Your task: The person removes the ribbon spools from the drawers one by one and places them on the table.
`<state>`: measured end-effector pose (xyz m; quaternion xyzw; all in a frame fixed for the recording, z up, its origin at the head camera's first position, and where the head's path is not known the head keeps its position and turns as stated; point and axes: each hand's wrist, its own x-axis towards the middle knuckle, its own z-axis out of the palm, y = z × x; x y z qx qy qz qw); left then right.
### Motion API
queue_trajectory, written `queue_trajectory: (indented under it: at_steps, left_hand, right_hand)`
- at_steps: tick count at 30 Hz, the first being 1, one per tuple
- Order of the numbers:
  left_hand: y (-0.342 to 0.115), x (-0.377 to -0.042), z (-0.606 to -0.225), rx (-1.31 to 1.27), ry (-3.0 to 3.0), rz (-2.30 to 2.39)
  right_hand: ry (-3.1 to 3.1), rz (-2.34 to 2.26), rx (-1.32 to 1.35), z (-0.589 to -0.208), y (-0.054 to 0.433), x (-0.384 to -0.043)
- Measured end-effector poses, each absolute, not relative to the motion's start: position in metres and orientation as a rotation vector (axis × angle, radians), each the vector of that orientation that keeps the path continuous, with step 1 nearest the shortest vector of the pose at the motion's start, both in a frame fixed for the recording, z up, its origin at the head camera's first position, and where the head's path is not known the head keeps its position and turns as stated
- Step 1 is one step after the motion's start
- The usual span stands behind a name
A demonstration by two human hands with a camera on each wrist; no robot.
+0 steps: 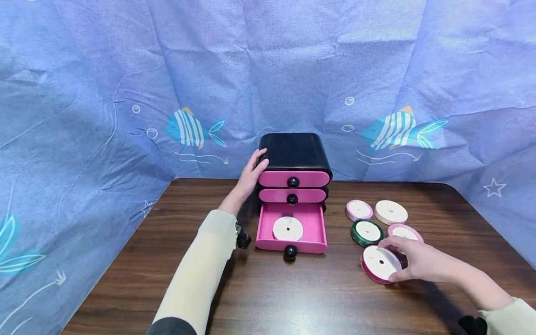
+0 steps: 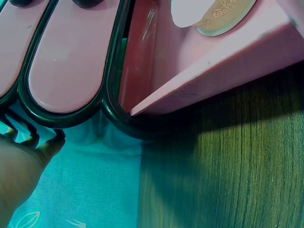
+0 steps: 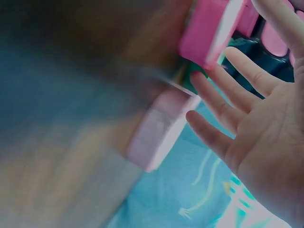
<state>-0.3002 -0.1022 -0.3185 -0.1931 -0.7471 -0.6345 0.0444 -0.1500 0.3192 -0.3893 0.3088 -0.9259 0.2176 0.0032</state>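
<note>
In the head view my left hand rests on the left upper edge of a small black cabinet with pink drawers. Its lowest drawer is pulled out and holds a white-faced ribbon spool; the left wrist view shows a beige printed band on it. My right hand is at a crimson ribbon spool, thumb at the near side and fingers over the far side. In the right wrist view the fingers look spread and fairly straight; a firm hold is not visible.
Beyond the right hand lie a dark green spool, a pink spool, a lilac spool and a cream spool. A blue fish-print cloth hangs behind the wooden table. The drawer's black knob juts forward.
</note>
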Motion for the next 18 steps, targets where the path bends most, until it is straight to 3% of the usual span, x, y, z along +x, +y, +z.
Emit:
queue_trajectory:
  at_steps: [6,18]
  left_hand:
    - [-0.102,-0.301,-0.320,-0.589,-2.272,-1.954]
    - [-0.103,-0.312,-0.327,-0.567,-2.271,-1.949]
  right_hand:
    - [-2.856,0.565,0.937,-0.368,0.312,-0.156]
    - [-2.886,0.789,1.023,-0.352,0.266,-0.187]
